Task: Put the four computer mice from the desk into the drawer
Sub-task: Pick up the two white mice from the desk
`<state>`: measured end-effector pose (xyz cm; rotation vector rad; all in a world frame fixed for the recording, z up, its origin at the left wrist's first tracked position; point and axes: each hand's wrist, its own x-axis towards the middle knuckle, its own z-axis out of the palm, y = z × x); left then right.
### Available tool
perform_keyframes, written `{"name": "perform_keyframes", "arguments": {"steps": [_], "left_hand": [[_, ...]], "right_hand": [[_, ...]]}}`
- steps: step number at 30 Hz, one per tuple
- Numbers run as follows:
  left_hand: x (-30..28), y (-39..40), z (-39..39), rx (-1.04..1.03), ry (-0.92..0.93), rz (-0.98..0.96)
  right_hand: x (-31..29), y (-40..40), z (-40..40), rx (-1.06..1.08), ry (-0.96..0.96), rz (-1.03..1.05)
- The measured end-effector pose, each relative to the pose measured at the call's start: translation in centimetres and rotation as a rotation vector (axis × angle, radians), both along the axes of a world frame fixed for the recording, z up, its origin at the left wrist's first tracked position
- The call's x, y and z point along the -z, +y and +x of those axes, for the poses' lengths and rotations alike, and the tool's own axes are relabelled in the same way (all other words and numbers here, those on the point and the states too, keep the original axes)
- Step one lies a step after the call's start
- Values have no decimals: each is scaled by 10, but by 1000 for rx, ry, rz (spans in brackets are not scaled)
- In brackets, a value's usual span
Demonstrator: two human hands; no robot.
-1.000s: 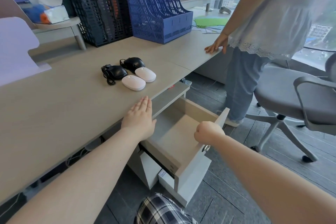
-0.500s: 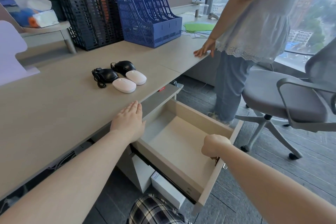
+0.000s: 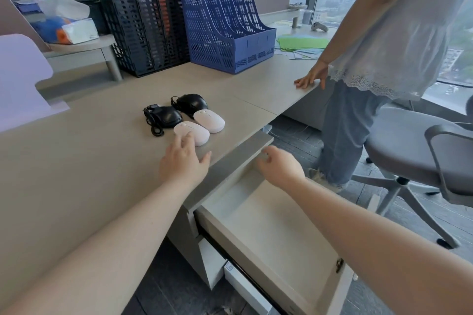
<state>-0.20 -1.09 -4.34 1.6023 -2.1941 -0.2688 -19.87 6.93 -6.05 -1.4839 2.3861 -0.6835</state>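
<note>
Two black corded mice (image 3: 167, 116) (image 3: 192, 103) and two white mice (image 3: 192, 132) (image 3: 209, 121) lie clustered on the beige desk (image 3: 76, 166). My left hand (image 3: 183, 162) is over the desk with fingers spread, its fingertips at the near edge of the nearer white mouse. The drawer (image 3: 271, 227) under the desk edge stands pulled out, with nothing visible inside. My right hand (image 3: 280, 167) hovers over the drawer's back end, fingers loosely apart, holding nothing.
Another person (image 3: 378, 59) stands at the desk's right end with a hand (image 3: 311, 79) on it. A grey office chair (image 3: 422, 151) is at right. Blue (image 3: 225, 30) and black file racks (image 3: 148, 33) stand at the back of the desk.
The drawer is pulled out further. My right hand let go of the drawer front and moved up over its back end. My left hand slid forward to the nearer white mouse.
</note>
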Motion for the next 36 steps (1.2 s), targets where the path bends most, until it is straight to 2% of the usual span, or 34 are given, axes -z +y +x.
{"name": "perform_keyframes", "arguments": {"steps": [4, 9, 13, 16, 23, 25, 28, 31, 36], "left_hand": [[5, -38, 0, -60, 186, 53], [2, -64, -6, -44, 225, 119], [3, -68, -8, -56, 273, 112], [3, -65, -8, -63, 284, 107], [-4, -36, -18, -17, 254, 126], [-8, -18, -31, 6, 225, 106], [-10, 13, -53, 56, 223, 80], [-2, 44, -71, 149, 243, 30], [48, 85, -92, 189, 167, 143]], "right_hand": [[-22, -61, 20, -92, -43, -193], [-27, -123, 43, -197, -96, -132], [-27, -143, 46, -177, -132, -105], [-28, -148, 40, -181, -74, -75], [-52, -102, 5, -199, 190, 92], [-50, -79, -9, -146, 162, 86], [-34, -41, -31, -9, 5, 29], [-9, -9, -50, 66, -21, 48], [34, 20, -70, 11, -36, 189]]}}
